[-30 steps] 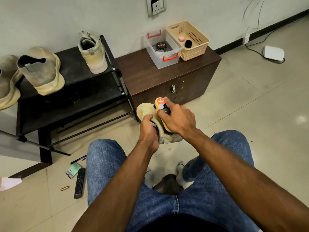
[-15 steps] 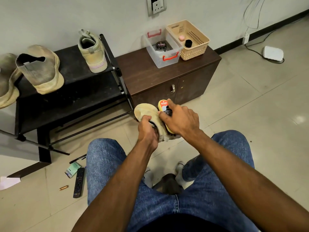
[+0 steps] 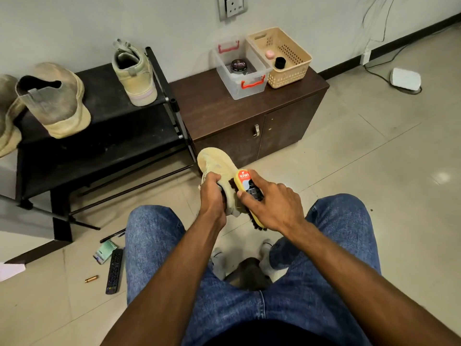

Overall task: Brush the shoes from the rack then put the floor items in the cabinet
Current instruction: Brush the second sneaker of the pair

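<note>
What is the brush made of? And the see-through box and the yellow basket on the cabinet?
Brush: the yellow back looks like smooth plastic or painted wood, hard to tell; the dark bristles under it look like stiff hair.
Box: clear plastic, since you see the tin through its walls; red handles.
Basket: tan plastic, moulded with rows of small holes, matte.

Matt suede-like shoe (image 3: 217, 166); glossy plastic brush (image 3: 249, 188); dark wood-grain cabinet (image 3: 224, 108); glossy floor tiles (image 3: 374, 151)

Left hand (image 3: 212, 193) and right hand (image 3: 272, 203) each in closed grip.
</note>
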